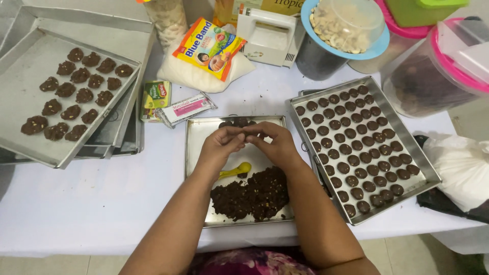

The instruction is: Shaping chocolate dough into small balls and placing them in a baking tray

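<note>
There, above the small steel tray (196, 153) in the middle of the white table (102, 203), the left hand (221, 145) and the right hand (272, 142) met fingertip to fingertip, pinching a small dark piece of dough (243, 135) between them; the piece was mostly hidden by the fingers. In the near half of that tray lay one heap of dark chocolate dough (252, 196) flecked with pale bits, and beside it one yellow spoon (235, 170). A few shaped dark pieces (239, 122) sat at the tray's far edge, partly hidden by the hands.

Behind the tray lay a long, flat pink-and-white packet (186, 108), and just left of it a small green-and-yellow carton (155, 97). Farther back, a yellow and orange sachet (209, 48) with blue print rested on a clear bag of white powder (193, 76). A white hand mixer (267, 35) stood behind these.

To the right, one large tray (417, 163) held rows of small round dark cookies (356, 147), roughly sixty. To the left, a tilted tray (20, 97) on a stack of others carried about twenty rougher dark lumps (76, 91). At the far right stood a blue-lidded tub of pale nuts (341, 25) and a pink-lidded clear container (438, 71).
</note>
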